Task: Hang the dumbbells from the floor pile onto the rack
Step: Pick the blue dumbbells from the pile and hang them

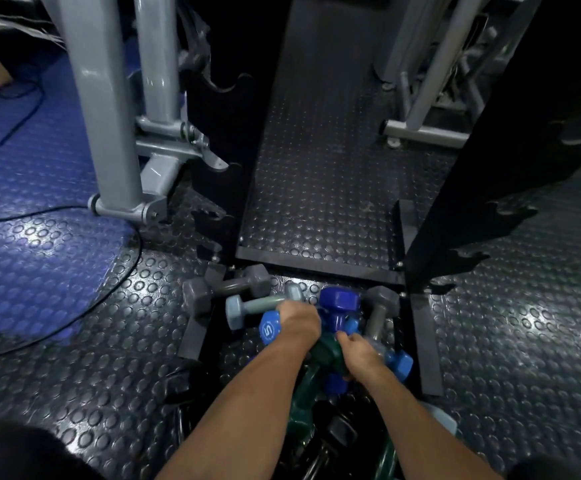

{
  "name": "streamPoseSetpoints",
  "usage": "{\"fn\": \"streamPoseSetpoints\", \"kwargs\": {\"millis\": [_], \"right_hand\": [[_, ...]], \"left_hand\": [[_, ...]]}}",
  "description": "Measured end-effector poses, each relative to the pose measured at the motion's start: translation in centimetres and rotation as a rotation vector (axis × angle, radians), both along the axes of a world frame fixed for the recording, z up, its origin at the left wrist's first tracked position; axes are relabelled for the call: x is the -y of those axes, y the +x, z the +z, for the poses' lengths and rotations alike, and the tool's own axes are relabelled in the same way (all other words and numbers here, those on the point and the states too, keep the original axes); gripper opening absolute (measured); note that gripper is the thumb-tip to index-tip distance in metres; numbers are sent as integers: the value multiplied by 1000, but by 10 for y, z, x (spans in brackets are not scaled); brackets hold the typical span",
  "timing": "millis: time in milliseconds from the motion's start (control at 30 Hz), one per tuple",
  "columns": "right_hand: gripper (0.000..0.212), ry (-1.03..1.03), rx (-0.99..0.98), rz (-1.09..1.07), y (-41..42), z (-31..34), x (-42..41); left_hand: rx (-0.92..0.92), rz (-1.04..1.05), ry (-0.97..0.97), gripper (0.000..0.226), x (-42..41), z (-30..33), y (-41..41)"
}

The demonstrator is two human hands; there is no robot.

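The left hand (297, 320) is grasping a blue dumbbell with a 5 on its end (269, 330), its fingers curling round the bar. The right hand (360, 351) is reaching down into the pile beside a dark green dumbbell (325, 351); I cannot tell if its grip is holding anything, because the fingers are hiding under the hand.

Around the hands, more weights are lying in a heap on the bumpy rubber floor (317, 168): a light grey-blue dumbbell (258, 304), a dark grey dumbbell (225, 289), a big blue dumbbell (339, 301) and another grey dumbbell (381, 306). All are sitting low between the feet of the black rack (223, 133), whose hooked slots are standing bare on both sides.

Pulling one weight out could be making the others roll or slide, since they are leaning on each other. A finger could be getting pinched between two heads. A heavy one slipping could be landing on toes.
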State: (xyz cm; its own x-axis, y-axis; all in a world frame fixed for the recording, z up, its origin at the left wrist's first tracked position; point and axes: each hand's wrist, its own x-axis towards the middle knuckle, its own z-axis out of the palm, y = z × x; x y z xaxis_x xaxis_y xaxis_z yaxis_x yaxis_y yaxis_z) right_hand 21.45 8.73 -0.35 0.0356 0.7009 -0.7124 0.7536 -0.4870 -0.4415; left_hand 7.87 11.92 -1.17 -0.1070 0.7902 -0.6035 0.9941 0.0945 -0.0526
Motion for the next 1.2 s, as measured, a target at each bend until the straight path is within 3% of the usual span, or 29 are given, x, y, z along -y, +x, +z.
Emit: {"fn": "streamPoseSetpoints", "kwargs": {"millis": [300,433,667,833,1200], "right_hand": [[42,68,88,111,11,3,2],[33,90,57,87,14,5,3],[32,105,-1,108,17,0,2],[34,110,-4,126,16,-2,-1],[30,113,-1,136,12,4,1]], "left_hand": [[79,-38,-226,39,0,25,5],[161,20,-261,46,1,28,3],[329,165,-364,28,5,35,-16],[190,139,-212,48,19,42,-6],[-50,-125,-189,46,14,74,4]]}}
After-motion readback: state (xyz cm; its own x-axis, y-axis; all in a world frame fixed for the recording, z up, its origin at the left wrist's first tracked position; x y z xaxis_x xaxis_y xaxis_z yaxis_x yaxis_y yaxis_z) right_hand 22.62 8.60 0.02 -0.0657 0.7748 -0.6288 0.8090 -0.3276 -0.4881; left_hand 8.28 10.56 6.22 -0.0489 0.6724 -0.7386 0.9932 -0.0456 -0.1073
